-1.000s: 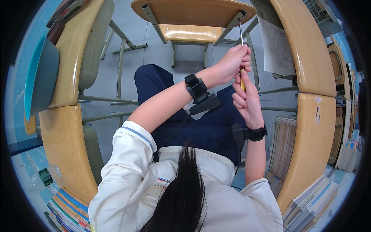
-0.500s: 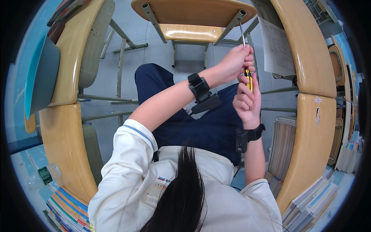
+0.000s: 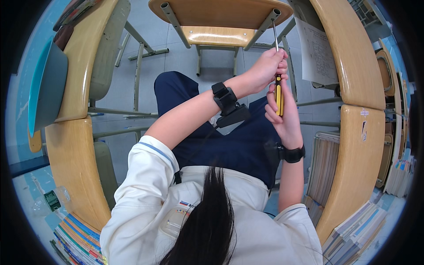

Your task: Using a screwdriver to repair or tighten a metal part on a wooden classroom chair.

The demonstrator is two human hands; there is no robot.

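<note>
A screwdriver [image 3: 279, 98] with a yellow and black handle points away from me, its long metal shaft reaching the tubular leg at the right end of a wooden chair [image 3: 221, 13]. My left hand [image 3: 268, 67] is closed around the shaft just ahead of the handle. Behind it, my right hand [image 3: 283, 109] grips the handle, thumb along its right side and fingers curled at its left. The tip meets the tube close to its open end; any screw there is too small to make out.
Wooden desks [image 3: 357, 57] flank me on both sides. A teal basin [image 3: 51, 86] hangs by the left desk, and a printed sheet [image 3: 316, 53] hangs at the right one. Stacked books [image 3: 324, 172] fill the right desk's shelf. A plastic bottle [image 3: 53, 199] lies at lower left.
My right hand has turned on the handle, its fingers opening and regripping, so more of the yellow shows. The left hand has shifted slightly and stays around the shaft.
</note>
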